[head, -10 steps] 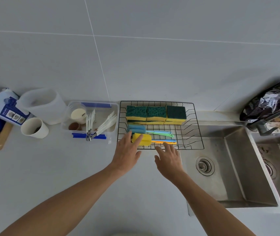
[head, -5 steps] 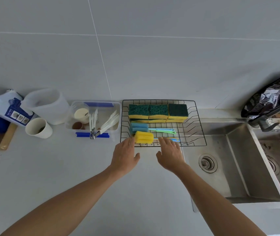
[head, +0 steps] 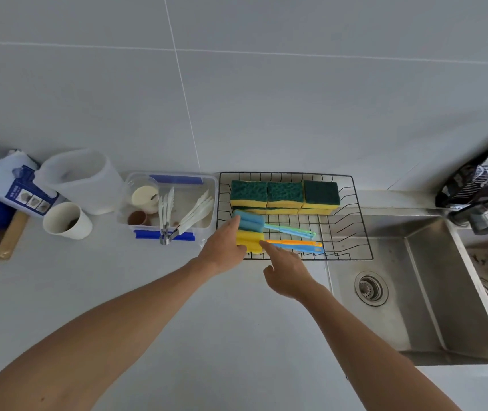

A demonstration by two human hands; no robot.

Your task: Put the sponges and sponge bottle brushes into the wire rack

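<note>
Both hands, the left hand (head: 225, 250) and right hand (head: 288, 274), are resting open-fingered on the yellow brush (head: 250, 240), apparently nudging it square inside the rack (head: 361, 221).

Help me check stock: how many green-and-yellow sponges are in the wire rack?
6 visible, perhaps. Top layer along the back of the wire rack: left sponge, middle sponge, right sponge. Edges of a lower layer peek out beneath; its count is a guess.

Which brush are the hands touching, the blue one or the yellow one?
The yellow brush, at the rack's front edge. The left hand and right hand both reach its sponge head. The blue brush lies just behind it.
</note>
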